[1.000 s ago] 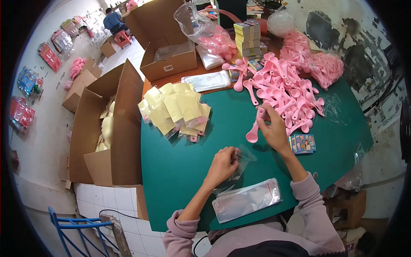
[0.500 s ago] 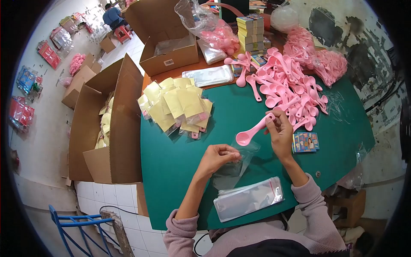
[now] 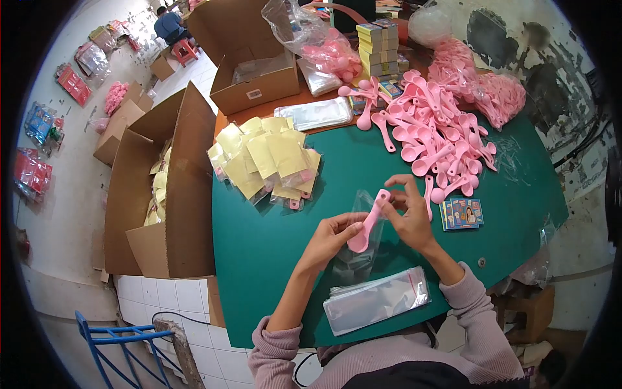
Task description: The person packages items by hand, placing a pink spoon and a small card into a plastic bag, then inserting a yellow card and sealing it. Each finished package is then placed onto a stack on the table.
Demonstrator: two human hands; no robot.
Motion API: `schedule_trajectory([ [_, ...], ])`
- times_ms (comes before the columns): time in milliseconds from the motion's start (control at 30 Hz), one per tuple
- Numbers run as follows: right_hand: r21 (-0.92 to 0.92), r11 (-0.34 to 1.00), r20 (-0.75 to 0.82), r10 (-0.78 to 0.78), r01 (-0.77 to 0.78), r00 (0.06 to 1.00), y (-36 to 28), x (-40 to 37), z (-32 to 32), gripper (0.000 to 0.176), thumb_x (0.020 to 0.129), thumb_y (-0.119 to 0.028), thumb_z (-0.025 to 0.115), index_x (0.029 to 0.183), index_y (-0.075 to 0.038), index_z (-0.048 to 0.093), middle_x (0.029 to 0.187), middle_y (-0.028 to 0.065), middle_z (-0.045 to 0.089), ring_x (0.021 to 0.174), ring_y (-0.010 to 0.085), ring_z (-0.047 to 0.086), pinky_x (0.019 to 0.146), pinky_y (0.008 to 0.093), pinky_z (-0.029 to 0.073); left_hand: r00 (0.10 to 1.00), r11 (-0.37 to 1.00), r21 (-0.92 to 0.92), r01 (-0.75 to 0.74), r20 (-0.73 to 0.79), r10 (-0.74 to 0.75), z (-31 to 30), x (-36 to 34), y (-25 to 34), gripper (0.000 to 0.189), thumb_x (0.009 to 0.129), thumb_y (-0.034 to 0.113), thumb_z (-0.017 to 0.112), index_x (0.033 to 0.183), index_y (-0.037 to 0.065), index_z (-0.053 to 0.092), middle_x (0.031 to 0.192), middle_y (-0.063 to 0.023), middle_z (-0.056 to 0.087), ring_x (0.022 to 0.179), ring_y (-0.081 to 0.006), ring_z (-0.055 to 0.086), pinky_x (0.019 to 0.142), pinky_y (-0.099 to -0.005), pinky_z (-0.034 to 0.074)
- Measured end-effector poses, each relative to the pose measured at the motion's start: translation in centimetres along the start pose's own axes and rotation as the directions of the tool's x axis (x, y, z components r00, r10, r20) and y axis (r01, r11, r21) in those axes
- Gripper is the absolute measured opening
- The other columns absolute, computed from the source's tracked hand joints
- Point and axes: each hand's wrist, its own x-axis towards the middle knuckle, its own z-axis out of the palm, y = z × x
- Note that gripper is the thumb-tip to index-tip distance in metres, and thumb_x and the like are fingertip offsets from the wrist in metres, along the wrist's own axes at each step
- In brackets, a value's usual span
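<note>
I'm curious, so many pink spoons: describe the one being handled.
On the green table, look near the front edge. The left hand holds a clear plastic bag; the right hand pinches one pink plastic spoon against it, while the others lie heaped.

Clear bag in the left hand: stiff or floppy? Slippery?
Probably floppy: the clear bag creases and sags below the left hand instead of keeping a flat shape. Likely very light: a fingertip pinch holds it up while the right hand brings the pink spoon to it. Possibly slippery: the stack of bags nearby looks equally glossy.
</note>
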Motion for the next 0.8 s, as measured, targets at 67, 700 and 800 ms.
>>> schedule_trajectory([
  [67, 0.053, 0.998, 0.054, -0.039, 0.036, 0.998, 0.6, -0.1, 0.1, 0.023, 0.083, -0.01, 0.058, 0.1, -0.001, 0.045, 0.072, 0.0085, 0.061, 0.065, 0.0084, 0.058, 0.055, 0.0219, 0.045, 0.996, 0.996, -0.012, 0.084, 0.042, -0.084, -0.1, -0.3, 0.6, 0.037, 0.09, 0.024, 0.051, 0.11, -0.007, 0.055, 0.095, -0.01, 0.062, 0.082, -0.0143, 0.061, 0.076, -0.0249, 0.048],
  [700, -0.201, 0.976, 0.211, -0.036, 0.079, 0.977, -1.9, -2.7, -7.5, 0.047, 0.086, -0.044, 0.048, 0.106, -0.003, 0.057, 0.119, 0.0151, 0.046, 0.107, 0.0297, 0.046, 0.087, 0.0398, 0.038, 0.989, 0.996, 0.026, 0.08, 0.126, -0.083, 1.1, -1.3, 3.4, 0.036, 0.093, 0.023, 0.045, 0.107, -0.008, 0.056, 0.093, -0.0146, 0.064, 0.084, -0.0167, 0.061, 0.075, -0.025, 0.049],
  [800, -0.696, 0.649, -0.377, 0.034, -0.307, 0.925, 2.1, -3.9, -14.1, 0.038, 0.077, -0.02, 0.064, 0.108, 0.0, 0.055, 0.11, 0.0172, 0.049, 0.098, 0.0294, 0.051, 0.082, 0.0352, 0.043, 0.983, 0.995, 0.048, 0.083, 0.16, -0.09, 0.3, -1.3, 3.4, 0.035, 0.092, 0.023, 0.046, 0.108, -0.007, 0.056, 0.094, -0.0156, 0.063, 0.084, -0.0175, 0.062, 0.074, -0.0252, 0.049],
])
